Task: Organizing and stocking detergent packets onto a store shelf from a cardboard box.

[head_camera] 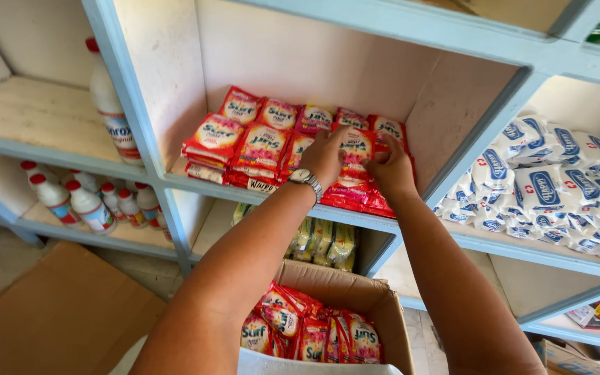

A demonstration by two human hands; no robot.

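Both hands are up in the middle cubby of a pale blue shelf (pixel 355 215). The left hand (pixel 324 156), with a metal watch (pixel 305 179) on the wrist, has its fingers curled over a red sachet (pixel 355 147) at the top of a stack, and the right hand (pixel 392 169) pinches the same sachet from its other side, so both are grasping it. To the left of the hands sit more stacks (pixel 244 142) of the same glossy red and pink packets, flat and crinkly, piled a few deep.

Right below the arms is an open cardboard box (pixel 383 305) holding more of those packets (pixel 307 333) standing on edge. The cubby to the right of the right hand is stuffed with white and blue pouches (pixel 550 187), soft and puffy looking. Under the hands, one shelf down, are some yellow packs (pixel 324 239). Way off left of the left hand are white plastic bottles (pixel 92 205) with red caps, plus a taller one (pixel 111 111) above them. Shelf walls look like rough painted board, the floor is pale tile.
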